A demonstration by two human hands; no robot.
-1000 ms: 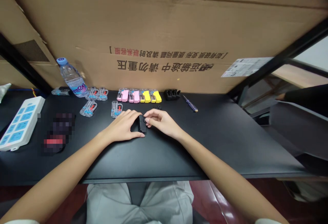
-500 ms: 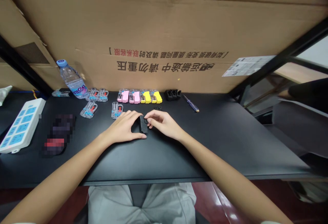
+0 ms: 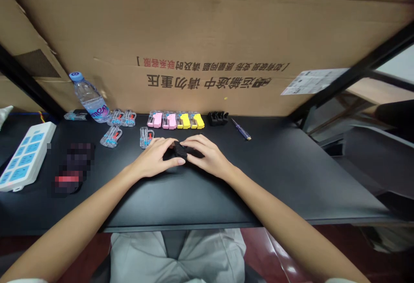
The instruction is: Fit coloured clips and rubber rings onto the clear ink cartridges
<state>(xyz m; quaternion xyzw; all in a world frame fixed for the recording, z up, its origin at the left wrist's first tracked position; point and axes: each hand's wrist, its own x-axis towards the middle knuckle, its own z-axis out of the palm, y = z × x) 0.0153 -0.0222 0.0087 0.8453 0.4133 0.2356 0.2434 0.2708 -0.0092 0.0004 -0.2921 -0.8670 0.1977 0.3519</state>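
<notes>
A small black plastic part (image 3: 180, 150) is held between both hands just above the black table (image 3: 181, 201). My left hand (image 3: 157, 157) grips it from the left, thumb at the near side and fingers at the far side. From the right, my right hand (image 3: 206, 155) closes its thumb and fingers on the same part. The fingers hide much of its shape. Just beyond my left hand lies a clear plastic toy-like piece (image 3: 146, 138) with red and blue bits. A row of similar pieces with pink (image 3: 157, 120) and yellow (image 3: 184, 121) covers lies farther back.
Black plastic pieces (image 3: 218, 118) and a screwdriver (image 3: 241, 129) lie at the back right. More clear pieces (image 3: 111, 136), a water bottle (image 3: 91, 99), a white power strip (image 3: 27, 155) and a blurred-out dark object (image 3: 73, 168) are on the left. Behind stands a cardboard box (image 3: 207, 33).
The black part has turned in my hands. My right hand has gone from pinching a small dark ring-like bit beside the part to gripping the part itself.
</notes>
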